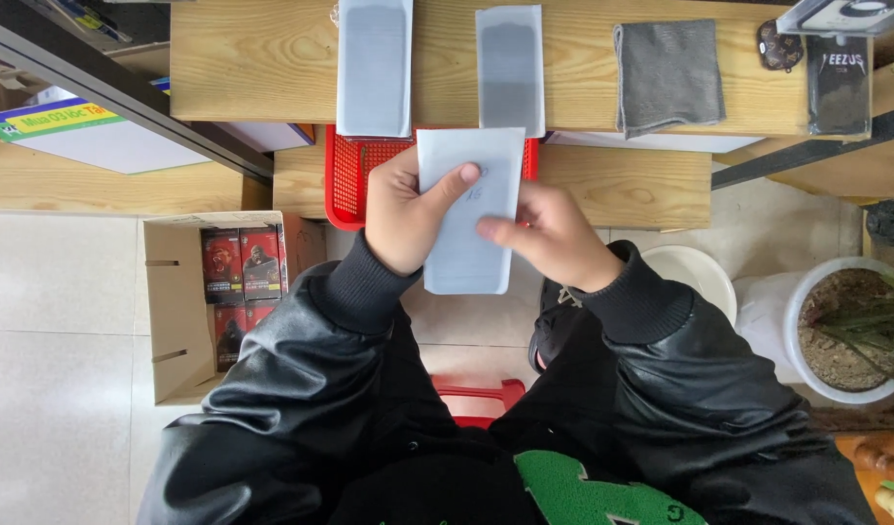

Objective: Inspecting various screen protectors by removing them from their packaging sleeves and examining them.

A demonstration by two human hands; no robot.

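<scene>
My left hand [405, 209] and right hand [554, 238] pinch one pale sleeve [466, 209]; two similar sleeves [374, 68] already lie beyond my fingertips, beside a grey cloth [668, 73].

- Two flat sleeves [374, 63] [510, 68] lie side by side on the wooden bench [252, 68] — a folded cloth [668, 76] to their right.
- A plastic basket [351, 180] sits under the bench edge, behind the held envelope [466, 209].
- An open carton [175, 311] stands on the floor at left — a potted plant [841, 331] at right.
</scene>
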